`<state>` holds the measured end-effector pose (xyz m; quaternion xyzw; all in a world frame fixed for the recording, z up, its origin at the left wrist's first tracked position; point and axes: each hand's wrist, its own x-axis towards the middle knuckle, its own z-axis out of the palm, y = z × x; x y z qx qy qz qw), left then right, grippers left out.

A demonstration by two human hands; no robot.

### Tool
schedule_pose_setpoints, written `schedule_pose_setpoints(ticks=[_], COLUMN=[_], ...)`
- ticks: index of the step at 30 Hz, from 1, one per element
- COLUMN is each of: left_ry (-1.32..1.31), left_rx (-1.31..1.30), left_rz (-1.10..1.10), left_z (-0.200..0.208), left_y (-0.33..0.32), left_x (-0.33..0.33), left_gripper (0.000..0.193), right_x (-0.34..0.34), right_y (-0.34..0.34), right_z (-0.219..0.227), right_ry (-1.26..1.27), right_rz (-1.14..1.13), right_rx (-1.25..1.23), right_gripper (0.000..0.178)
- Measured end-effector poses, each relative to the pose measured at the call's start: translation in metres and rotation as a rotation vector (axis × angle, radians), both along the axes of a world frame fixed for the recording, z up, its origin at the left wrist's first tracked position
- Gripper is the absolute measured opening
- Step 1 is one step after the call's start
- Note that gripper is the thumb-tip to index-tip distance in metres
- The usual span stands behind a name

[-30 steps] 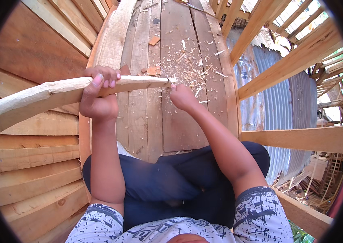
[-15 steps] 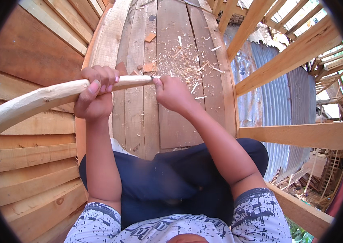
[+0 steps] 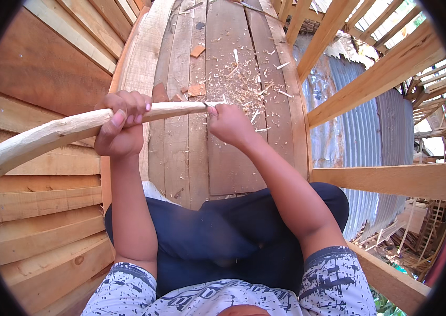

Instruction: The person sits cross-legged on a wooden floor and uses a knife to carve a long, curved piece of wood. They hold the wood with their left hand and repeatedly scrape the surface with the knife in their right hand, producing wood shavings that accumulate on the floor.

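A long, pale, peeled wooden pole curves in from the left edge and narrows to a tip in front of me. My left hand is wrapped round it, thumb on top. At the thin end, my right hand is closed on what looks like a knife. Only a bit of dark blade shows by the thumb, against the pole's tip; the rest is hidden in the fist.
Pale wood shavings and several reddish-brown offcuts lie on the plank floor beyond my hands. A slatted board wall rises at left. Timber rails and corrugated metal sheets stand at right. My crossed legs are below.
My right hand has slid a little to the right, out toward the pole's tip. My left hand keeps its grip, and the pole has barely shifted.
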<state>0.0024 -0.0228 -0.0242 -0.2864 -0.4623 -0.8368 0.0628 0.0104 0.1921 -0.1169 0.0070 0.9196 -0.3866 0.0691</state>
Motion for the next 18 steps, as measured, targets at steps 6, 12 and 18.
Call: schedule_pose_setpoints(ticks=[6,12,18], left_ry=[0.047,0.105,0.058], left_rx=[-0.022,-0.062,-0.077], left_rz=[-0.071,-0.136,-0.104], left_z=[0.004,-0.001,0.004], left_y=[0.001,-0.009,-0.004], left_x=[0.002,-0.002,0.002], left_gripper=[0.015,0.014,0.02], right_x=[0.001,-0.001,-0.005], right_y=[0.0,0.004,0.017], right_z=[0.007,0.016,-0.018], right_ry=[-0.055,-0.139,-0.28], right_rz=[0.06,0.053,-0.007], right_rx=[0.039,0.176,0.054], right_gripper=[0.039,0.041,0.042])
